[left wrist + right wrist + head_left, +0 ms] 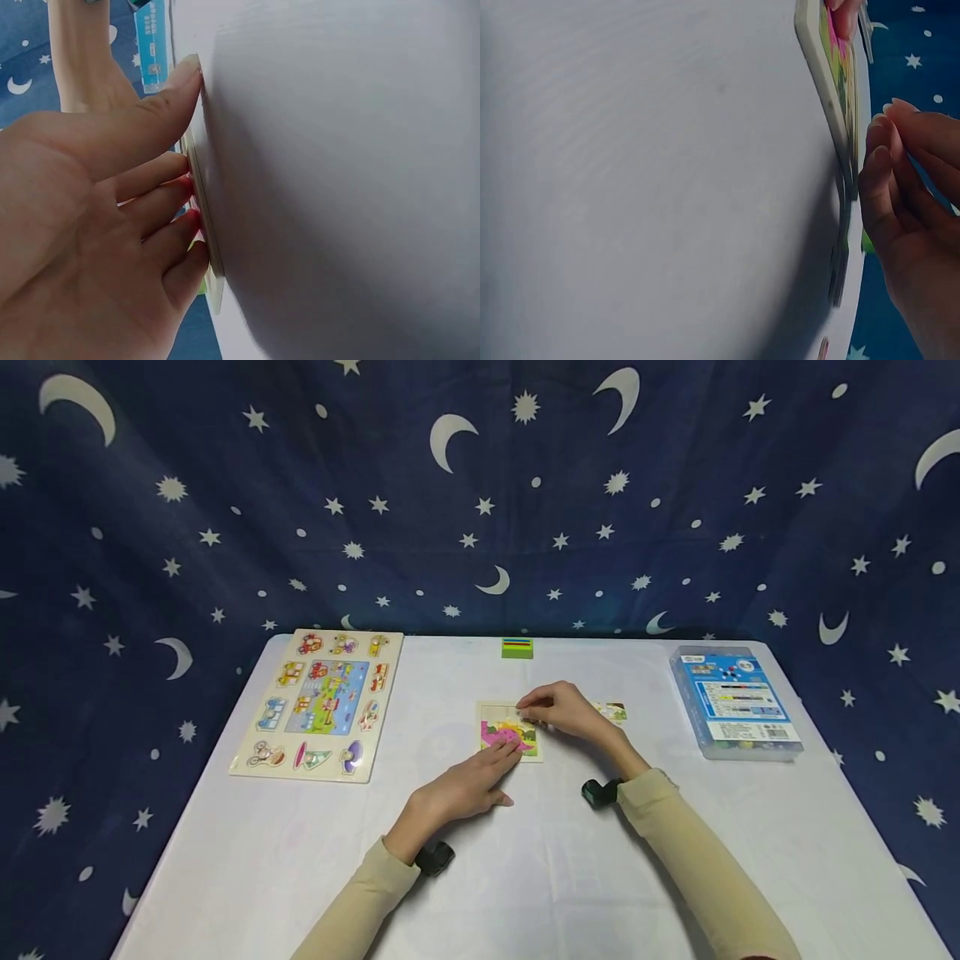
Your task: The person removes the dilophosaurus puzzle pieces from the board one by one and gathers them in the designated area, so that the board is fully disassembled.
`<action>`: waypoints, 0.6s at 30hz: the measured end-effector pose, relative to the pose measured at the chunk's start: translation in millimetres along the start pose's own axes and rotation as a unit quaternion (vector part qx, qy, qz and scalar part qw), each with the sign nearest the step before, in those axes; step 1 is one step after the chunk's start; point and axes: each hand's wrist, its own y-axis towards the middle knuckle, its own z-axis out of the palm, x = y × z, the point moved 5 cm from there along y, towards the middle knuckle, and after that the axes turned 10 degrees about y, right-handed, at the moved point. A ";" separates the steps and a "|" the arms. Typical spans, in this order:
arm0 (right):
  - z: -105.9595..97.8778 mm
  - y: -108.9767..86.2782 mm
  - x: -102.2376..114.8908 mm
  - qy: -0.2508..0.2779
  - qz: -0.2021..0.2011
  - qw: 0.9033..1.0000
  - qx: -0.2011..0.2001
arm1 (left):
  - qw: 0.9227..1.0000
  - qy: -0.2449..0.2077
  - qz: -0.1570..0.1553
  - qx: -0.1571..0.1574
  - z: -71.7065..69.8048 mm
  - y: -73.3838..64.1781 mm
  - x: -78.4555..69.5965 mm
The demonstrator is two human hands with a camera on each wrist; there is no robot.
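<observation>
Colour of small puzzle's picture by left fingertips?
Mostly pink, with green at the small puzzle's right; head view shows it best.

The curtain is displaying white moons and stars on navy. The puzzle is showing pink and green; the sleeves are appearing beige.

A white tabletop backed by a dark-blue cloth of pale moons and stars forms a play-table setting; whether in a home, classroom or studio cannot be told. Puzzles mark the scene: a large picture board lies left of a small puzzle with a pink figure, while a green block sits beyond that puzzle and a clear box with a blue label lies to its right. Black wrist cameras on the puzzle's near side point to a recording setup.
</observation>
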 end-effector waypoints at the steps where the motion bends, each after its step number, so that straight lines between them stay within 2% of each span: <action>1: 1.6 1.8 1.3 0.000 -0.002 1.000 0.003 | 1.000 -0.003 -0.001 0.002 0.2 0.2 0.4; 13: 23.1 17.0 14.9 -0.008 -0.003 0.997 0.073 | 1.000 -0.007 0.009 0.001 -0.4 -0.3 2.0; 18: 27.7 20.9 17.1 -0.030 -0.015 0.996 0.082 | 1.000 -0.002 0.013 -0.001 0.5 0.0 2.7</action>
